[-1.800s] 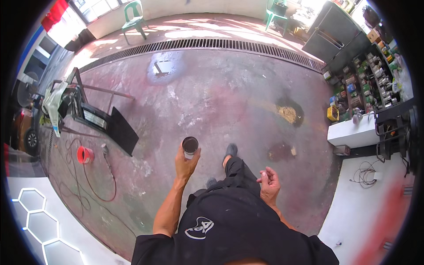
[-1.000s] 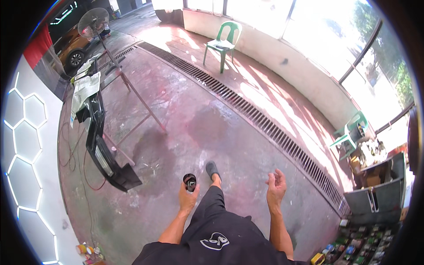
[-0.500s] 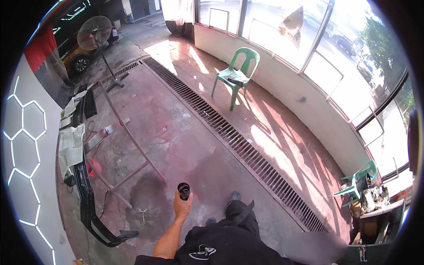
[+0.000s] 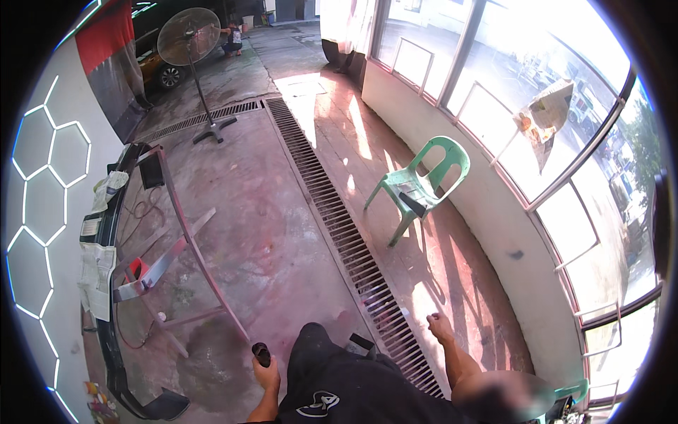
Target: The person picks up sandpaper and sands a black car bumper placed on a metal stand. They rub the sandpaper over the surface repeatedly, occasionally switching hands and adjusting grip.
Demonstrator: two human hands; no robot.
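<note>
My left hand [image 4: 266,373] is wrapped round a small black cylindrical container [image 4: 260,351], held upright low in front of me on the left. Its contents and exact kind do not show clearly. Out to the right, my right hand [image 4: 439,328] hangs over the reddish floor with its fingers curled in, and I see nothing in it. Ahead on the right stands a green plastic chair [image 4: 450,164] with a dark flat object [image 4: 412,203] on its seat; neither hand touches it.
Along the left wall, a black car bumper [image 4: 113,357] partly masked with newspaper [image 4: 97,272] rests by a metal frame stand [image 4: 200,267]. A floor drain grate [image 4: 332,222] runs ahead. Farther off are a pedestal fan [image 4: 189,41], a car [image 4: 168,76] and a crouching person [image 4: 232,44]. Windows line the right.
I have moved forward and the view has shifted; the green chair appears nearer. My right hand has come into view on the right. The left hand keeps its hold on the black container.
</note>
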